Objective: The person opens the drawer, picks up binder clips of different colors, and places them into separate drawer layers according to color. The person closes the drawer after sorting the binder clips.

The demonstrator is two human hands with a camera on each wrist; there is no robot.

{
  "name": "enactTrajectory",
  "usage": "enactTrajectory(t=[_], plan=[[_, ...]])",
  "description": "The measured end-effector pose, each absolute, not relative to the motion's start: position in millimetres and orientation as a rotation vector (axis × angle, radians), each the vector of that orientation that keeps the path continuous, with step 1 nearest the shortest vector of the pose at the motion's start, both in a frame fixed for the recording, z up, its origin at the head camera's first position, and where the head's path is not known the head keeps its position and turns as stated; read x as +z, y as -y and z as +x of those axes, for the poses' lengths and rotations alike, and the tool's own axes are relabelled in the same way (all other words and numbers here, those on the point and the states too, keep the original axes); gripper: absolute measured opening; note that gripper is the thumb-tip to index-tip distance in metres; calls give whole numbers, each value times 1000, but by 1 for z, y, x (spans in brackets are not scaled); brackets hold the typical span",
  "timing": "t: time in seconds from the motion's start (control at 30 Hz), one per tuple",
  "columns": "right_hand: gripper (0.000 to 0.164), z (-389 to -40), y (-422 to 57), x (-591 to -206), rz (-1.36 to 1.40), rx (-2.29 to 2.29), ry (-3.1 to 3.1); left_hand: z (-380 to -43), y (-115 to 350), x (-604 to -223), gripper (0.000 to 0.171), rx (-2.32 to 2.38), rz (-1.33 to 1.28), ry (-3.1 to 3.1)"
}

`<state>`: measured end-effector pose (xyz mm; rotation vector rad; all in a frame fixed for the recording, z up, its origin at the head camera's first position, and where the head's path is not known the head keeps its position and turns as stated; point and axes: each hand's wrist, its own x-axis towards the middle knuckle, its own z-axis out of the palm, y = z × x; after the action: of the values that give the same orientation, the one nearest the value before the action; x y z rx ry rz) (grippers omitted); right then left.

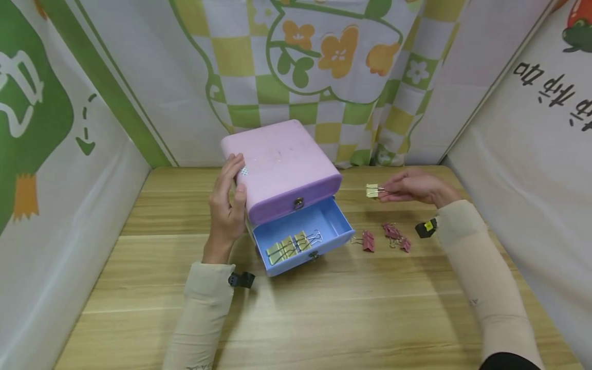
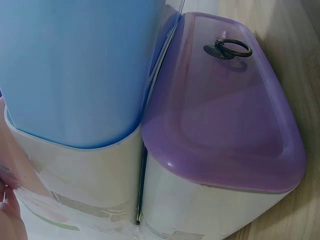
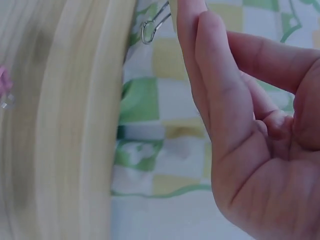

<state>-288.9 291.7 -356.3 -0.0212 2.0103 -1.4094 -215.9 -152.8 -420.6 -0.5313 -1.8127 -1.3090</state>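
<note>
In the head view, my left hand (image 1: pixel 225 210) rests against the left side of a pink and purple drawer box (image 1: pixel 282 164), fingers over its top edge. A blue drawer (image 1: pixel 330 218) is pulled out at the front, with several yellow binder clips (image 1: pixel 288 247) lined up inside. My right hand (image 1: pixel 416 187) pinches another yellow binder clip (image 1: pixel 372 190) by its wire handles, to the right of the box. In the right wrist view, a wire handle (image 3: pixel 148 31) of that clip shows beyond the fingers; most of the clip is out of frame.
Several dark pink binder clips (image 1: pixel 368 241) lie on the wooden table (image 1: pixel 324 324) right of the drawer. A purple drawer front (image 2: pixel 235 115) with a ring pull (image 2: pixel 237 47) is closed beside the blue drawer in the left wrist view. A patterned curtain (image 1: pixel 324 61) hangs behind.
</note>
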Motion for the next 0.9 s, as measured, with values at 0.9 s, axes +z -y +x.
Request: enactTrajectory(t=[0.9], plan=[[32,-247,-206,-312,-415,-1113,-2095,-215,154,-420,52,-1298,-548,1816]])
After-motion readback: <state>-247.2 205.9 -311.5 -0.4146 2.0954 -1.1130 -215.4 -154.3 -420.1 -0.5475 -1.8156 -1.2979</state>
